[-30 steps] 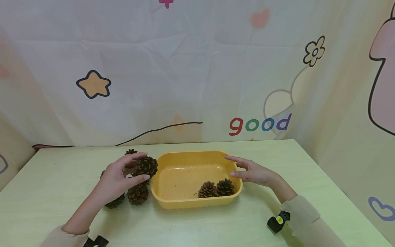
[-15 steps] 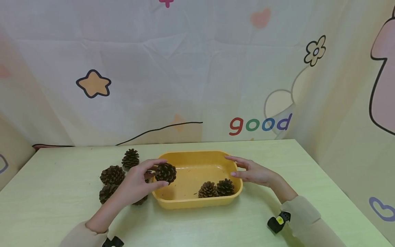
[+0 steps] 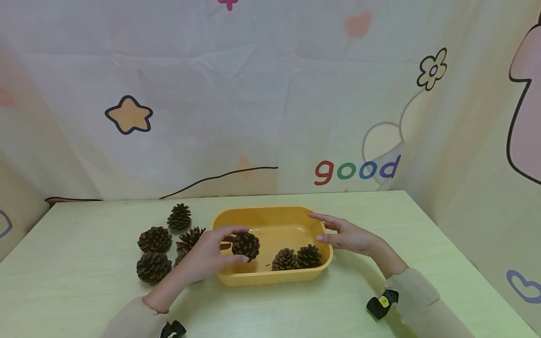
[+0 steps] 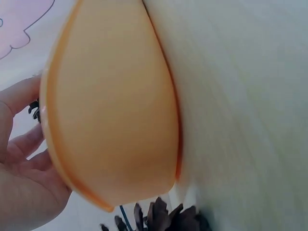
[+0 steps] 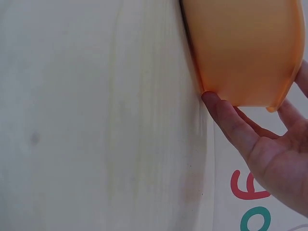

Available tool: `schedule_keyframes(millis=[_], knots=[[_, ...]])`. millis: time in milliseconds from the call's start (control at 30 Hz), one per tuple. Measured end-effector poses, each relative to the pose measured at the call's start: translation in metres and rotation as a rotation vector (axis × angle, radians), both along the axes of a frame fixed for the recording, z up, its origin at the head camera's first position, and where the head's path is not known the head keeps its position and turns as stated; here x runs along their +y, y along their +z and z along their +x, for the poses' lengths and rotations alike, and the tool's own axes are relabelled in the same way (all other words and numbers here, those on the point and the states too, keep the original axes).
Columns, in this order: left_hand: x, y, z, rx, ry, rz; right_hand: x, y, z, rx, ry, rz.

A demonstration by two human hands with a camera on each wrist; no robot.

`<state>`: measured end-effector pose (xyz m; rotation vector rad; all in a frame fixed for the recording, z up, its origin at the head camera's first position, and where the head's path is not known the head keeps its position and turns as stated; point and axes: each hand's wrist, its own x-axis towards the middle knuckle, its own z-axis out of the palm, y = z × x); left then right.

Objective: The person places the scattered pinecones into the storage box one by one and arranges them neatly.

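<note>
My left hand (image 3: 207,256) holds a brown pine cone (image 3: 246,247) between thumb and fingers, over the left part of a yellow plastic basin (image 3: 270,280). In the left wrist view, the basin's outer wall (image 4: 115,106) hides most of that cone; only a dark edge shows past the rim. Two more pine cones, one lighter (image 3: 285,259) and one darker (image 3: 309,256), lie side by side in the basin's front right corner. At the basin's right end rests my right hand (image 3: 352,237), thumb and index finger at the rim. Its other fingers (image 5: 240,127) extend along the outer wall in the right wrist view.
Left of the basin, several pine cones (image 3: 155,240) lie grouped on the pale wooden table (image 3: 76,272); my left forearm partly covers some. Behind the table hangs a printed cloth (image 3: 190,117). Black camera mounts (image 3: 382,304) sit on both wrists.
My left hand has carried the pine cone rightward from the group on the table, across the basin's left rim, and slightly lower. My right hand has stayed at the basin's right end.
</note>
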<state>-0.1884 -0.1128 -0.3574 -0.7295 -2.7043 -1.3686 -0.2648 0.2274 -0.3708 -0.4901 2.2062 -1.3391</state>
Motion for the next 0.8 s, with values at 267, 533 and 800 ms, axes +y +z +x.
schedule_keyframes(millis=[267, 533, 800], knots=[[0.011, -0.003, -0.007, -0.042, -0.084, -0.071, -0.001, 0.002, 0.0, -0.003, -0.006, 0.008], [0.019, -0.003, -0.011, -0.019, -0.161, -0.183, -0.001, 0.0, 0.0, -0.006, -0.01, 0.013], [0.025, -0.003, -0.015, -0.029, -0.204, -0.275, 0.0, -0.001, -0.001, -0.014, -0.006, -0.011]])
